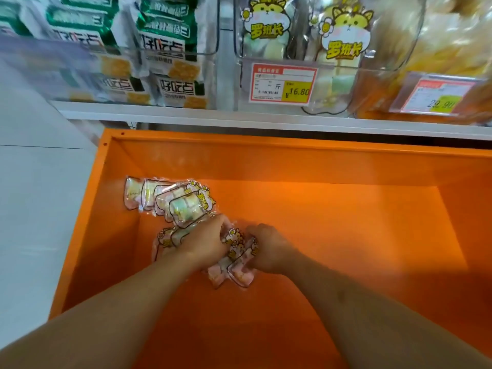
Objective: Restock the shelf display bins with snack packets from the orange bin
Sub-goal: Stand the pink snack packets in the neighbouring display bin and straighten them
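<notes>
Deep in the large orange box-shaped bin (319, 166), a loose heap of small clear plastic snack packets printed with a yellow cartoon cat (241, 258) is being gathered between both hands. The left hand (205, 243) is curled over the heap from the left, with further packets pinned under its wrist and palm; the right hand (266, 247) is curled against the heap from the right, its fingers tucked into the film, though the fingertips are hidden and how many packets each hand truly grasps cannot be told. A fanned row of the same clear packets (170, 199) lies untouched in the bin's far left corner. Above the bin, the clear plastic display bin with the red-and-yellow 16.80 price tag (283, 83) already holds matching cat packets (343, 35), so it is judged to be the destination. The chief risk is judged to be slippage: the glossy film would slide easily, and a bundle squeezed only from two sides could shed packets back into the bin during the lift. Soft contents could also be crushed by too firm a squeeze. A further risk is misplacement into the neighbouring display bin of green-and-white biscuit packs (165, 49).
</notes>
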A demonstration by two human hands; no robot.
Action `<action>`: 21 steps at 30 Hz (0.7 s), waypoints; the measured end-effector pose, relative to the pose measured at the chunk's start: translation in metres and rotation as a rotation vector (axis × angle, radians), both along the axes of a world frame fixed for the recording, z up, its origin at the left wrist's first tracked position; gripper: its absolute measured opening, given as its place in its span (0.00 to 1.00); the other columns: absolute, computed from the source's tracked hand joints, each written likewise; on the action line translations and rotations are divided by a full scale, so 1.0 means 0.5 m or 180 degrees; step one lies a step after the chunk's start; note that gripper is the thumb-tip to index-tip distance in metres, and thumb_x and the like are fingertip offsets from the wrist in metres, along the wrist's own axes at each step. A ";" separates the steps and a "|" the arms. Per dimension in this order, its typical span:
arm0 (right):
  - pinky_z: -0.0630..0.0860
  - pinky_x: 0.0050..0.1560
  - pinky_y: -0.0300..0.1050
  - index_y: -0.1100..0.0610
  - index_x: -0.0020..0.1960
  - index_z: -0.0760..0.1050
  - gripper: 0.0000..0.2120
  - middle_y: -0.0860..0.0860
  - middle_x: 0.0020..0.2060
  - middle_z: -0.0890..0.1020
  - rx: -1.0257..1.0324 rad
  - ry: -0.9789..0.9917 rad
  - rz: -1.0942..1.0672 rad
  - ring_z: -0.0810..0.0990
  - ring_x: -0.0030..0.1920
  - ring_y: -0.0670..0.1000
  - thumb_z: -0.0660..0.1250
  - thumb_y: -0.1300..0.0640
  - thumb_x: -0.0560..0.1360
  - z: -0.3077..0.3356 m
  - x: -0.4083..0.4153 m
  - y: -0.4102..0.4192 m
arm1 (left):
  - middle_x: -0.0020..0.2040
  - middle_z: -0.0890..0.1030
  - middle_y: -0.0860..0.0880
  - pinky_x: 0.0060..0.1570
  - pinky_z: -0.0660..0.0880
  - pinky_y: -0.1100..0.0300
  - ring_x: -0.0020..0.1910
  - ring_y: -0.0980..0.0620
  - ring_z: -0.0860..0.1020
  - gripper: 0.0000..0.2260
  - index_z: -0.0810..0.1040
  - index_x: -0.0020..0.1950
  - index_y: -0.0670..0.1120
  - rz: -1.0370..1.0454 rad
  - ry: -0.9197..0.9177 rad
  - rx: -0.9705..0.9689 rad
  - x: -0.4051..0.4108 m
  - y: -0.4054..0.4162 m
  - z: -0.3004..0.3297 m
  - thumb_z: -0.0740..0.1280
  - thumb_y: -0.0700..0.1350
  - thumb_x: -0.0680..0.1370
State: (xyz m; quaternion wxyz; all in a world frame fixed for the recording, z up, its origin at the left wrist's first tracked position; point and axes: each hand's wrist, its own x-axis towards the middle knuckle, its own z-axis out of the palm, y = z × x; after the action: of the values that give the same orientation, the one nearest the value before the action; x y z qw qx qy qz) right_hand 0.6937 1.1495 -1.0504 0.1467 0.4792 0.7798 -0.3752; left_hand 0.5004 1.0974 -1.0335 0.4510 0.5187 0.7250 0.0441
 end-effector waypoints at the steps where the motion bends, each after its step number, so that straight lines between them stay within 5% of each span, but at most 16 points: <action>1: 0.70 0.44 0.40 0.49 0.67 0.76 0.33 0.50 0.56 0.78 -0.0064 0.0049 -0.0114 0.77 0.56 0.53 0.85 0.51 0.65 0.008 -0.001 0.000 | 0.54 0.79 0.55 0.42 0.79 0.53 0.50 0.52 0.80 0.16 0.72 0.56 0.58 0.0011 -0.0026 0.0019 0.001 -0.003 0.007 0.72 0.40 0.78; 5: 0.66 0.28 0.41 0.48 0.53 0.74 0.24 0.46 0.41 0.79 -0.0275 0.0211 -0.0478 0.78 0.38 0.50 0.85 0.53 0.65 0.043 -0.005 0.002 | 0.60 0.82 0.53 0.35 0.75 0.58 0.48 0.53 0.82 0.16 0.72 0.56 0.59 0.0119 -0.0232 0.0044 0.000 -0.014 0.034 0.72 0.40 0.79; 8: 0.70 0.28 0.48 0.47 0.57 0.70 0.29 0.52 0.42 0.81 -0.0437 0.0333 -0.0610 0.78 0.33 0.51 0.85 0.53 0.65 0.089 -0.007 0.006 | 0.68 0.80 0.50 0.49 0.81 0.56 0.59 0.52 0.81 0.18 0.74 0.66 0.57 0.0239 -0.0412 0.0014 -0.011 -0.017 0.073 0.72 0.41 0.80; 12: 0.69 0.27 0.45 0.48 0.60 0.66 0.33 0.52 0.42 0.81 -0.0275 0.0550 -0.0836 0.77 0.33 0.49 0.85 0.48 0.66 0.197 0.002 0.029 | 0.64 0.79 0.52 0.63 0.76 0.55 0.60 0.54 0.77 0.20 0.75 0.72 0.46 0.0577 -0.0653 0.0260 -0.037 0.000 0.174 0.72 0.43 0.81; 17: 0.74 0.28 0.43 0.46 0.51 0.73 0.25 0.46 0.36 0.82 0.0138 0.1053 -0.1189 0.79 0.31 0.47 0.85 0.44 0.64 0.376 0.009 0.058 | 0.56 0.82 0.57 0.54 0.76 0.60 0.58 0.55 0.81 0.17 0.78 0.69 0.52 0.0858 -0.0726 0.0916 -0.049 0.017 0.365 0.74 0.47 0.80; 19: 0.74 0.33 0.37 0.44 0.49 0.74 0.22 0.43 0.37 0.80 0.0341 0.1305 -0.1142 0.78 0.36 0.42 0.85 0.47 0.65 0.457 0.010 0.060 | 0.60 0.79 0.58 0.52 0.75 0.60 0.56 0.57 0.79 0.21 0.74 0.74 0.56 0.0832 -0.0706 0.1134 -0.043 0.013 0.449 0.72 0.52 0.81; 21: 0.80 0.42 0.41 0.44 0.55 0.76 0.25 0.42 0.42 0.83 0.0407 0.1652 -0.1141 0.82 0.41 0.40 0.86 0.49 0.66 0.540 0.012 0.055 | 0.68 0.77 0.56 0.53 0.74 0.60 0.57 0.56 0.77 0.25 0.70 0.78 0.57 0.0831 -0.0650 0.1315 -0.038 0.000 0.525 0.70 0.56 0.82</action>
State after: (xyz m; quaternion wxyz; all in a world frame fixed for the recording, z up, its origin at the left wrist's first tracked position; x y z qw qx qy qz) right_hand 0.6997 1.1768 -0.7803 -0.1559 0.5054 0.7164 -0.4550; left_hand 0.4815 1.0973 -0.7710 0.3969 0.4947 0.7121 0.3012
